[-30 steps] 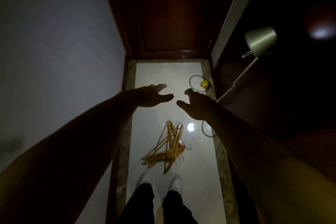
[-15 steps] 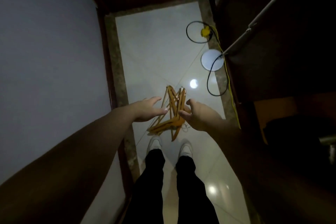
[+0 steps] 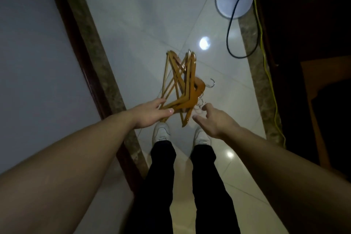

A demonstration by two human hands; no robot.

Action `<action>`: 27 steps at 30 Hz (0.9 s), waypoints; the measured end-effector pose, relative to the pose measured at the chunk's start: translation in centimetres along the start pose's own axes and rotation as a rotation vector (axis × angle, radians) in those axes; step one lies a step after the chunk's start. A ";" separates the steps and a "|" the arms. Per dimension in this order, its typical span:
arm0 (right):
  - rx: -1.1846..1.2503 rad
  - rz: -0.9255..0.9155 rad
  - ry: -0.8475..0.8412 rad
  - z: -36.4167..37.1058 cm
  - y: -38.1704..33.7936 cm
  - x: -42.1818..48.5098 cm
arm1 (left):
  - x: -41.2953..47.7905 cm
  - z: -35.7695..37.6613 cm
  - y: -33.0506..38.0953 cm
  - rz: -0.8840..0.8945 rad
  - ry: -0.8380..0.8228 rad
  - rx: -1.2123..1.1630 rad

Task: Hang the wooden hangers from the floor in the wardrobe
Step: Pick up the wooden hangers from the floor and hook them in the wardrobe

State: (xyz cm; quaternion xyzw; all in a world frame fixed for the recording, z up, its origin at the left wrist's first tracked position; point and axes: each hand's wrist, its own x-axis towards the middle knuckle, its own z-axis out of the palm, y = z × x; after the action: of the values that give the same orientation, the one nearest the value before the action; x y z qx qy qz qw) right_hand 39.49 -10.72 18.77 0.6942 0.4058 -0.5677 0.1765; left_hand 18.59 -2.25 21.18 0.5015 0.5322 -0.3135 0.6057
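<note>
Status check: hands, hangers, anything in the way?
Left hand open, reaching onto the hanger pile. Right hand open beside the hooks, holding nothing. Hangers all on the floor by the shoes. Black cable and lamp base beyond, clear of the pile.

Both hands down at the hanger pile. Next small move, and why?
Probably close the left hand on the wooden hangers: its fingers already overlap the pile's near end, while the right hand is open, just short of the metal hooks.

The room is dim — bright spots shine on the floor (image 3: pixel 152 24), the hangers (image 3: pixel 182 81) look blurry, the edges bend.
</note>
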 end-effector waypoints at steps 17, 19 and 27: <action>0.150 0.149 0.044 11.9 7.8 20.6 | 24.0 6.7 -4.1 0.004 0.004 -0.024; 0.120 0.132 0.111 12.5 8.3 22.8 | 26.7 7.7 -4.1 0.010 0.073 -0.003; 0.203 0.094 0.162 15.3 10.4 28.8 | 35.7 10.7 -5.5 -0.116 0.250 0.210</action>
State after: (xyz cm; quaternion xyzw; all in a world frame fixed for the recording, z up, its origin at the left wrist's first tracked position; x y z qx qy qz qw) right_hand 38.34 -17.42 -14.80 0.7702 0.3262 -0.5392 0.0983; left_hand 25.57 -8.49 -15.35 0.5655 0.5958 -0.3372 0.4599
